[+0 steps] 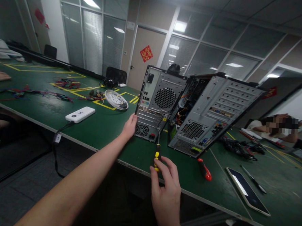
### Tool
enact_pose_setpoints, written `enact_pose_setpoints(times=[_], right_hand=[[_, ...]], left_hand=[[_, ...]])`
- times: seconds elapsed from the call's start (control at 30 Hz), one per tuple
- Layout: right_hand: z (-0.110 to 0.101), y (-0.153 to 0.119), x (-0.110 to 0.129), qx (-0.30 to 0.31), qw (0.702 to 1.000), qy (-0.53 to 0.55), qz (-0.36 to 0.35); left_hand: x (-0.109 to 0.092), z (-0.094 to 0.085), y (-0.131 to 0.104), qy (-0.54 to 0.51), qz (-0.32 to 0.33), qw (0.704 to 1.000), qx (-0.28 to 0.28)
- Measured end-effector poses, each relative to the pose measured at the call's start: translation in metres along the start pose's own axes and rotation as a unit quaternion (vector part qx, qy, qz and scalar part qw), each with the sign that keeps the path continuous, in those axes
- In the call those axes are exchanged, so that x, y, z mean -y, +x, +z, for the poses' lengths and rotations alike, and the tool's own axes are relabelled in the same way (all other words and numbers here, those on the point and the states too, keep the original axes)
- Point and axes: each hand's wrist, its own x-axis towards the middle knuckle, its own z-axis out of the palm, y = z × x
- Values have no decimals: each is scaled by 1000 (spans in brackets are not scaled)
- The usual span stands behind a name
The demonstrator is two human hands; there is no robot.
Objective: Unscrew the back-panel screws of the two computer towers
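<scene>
My left hand (130,126) is touching the lower left edge of a computer case (158,105) that is standing on the green table (138,156); its fingers are partly hiding, so I cannot tell how tightly they are closing. With my right hand (167,189) I am pinching a yellow-and-black screwdriver (157,155) by its handle, its shaft pointing up toward the case's lower back, while a second case (204,113) is standing just to the right.
</scene>
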Motion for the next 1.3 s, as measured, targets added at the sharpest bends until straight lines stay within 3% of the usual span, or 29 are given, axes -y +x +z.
enact_pose_setpoints(times=[0.4,1.3], right_hand=[[-1,0,4,26,1000,6,-5],[3,-3,-2,8,1000,-11,-5]], left_hand=[[3,1,2,1,10,1000,-4],[8,1,4,0,16,1000,-6]])
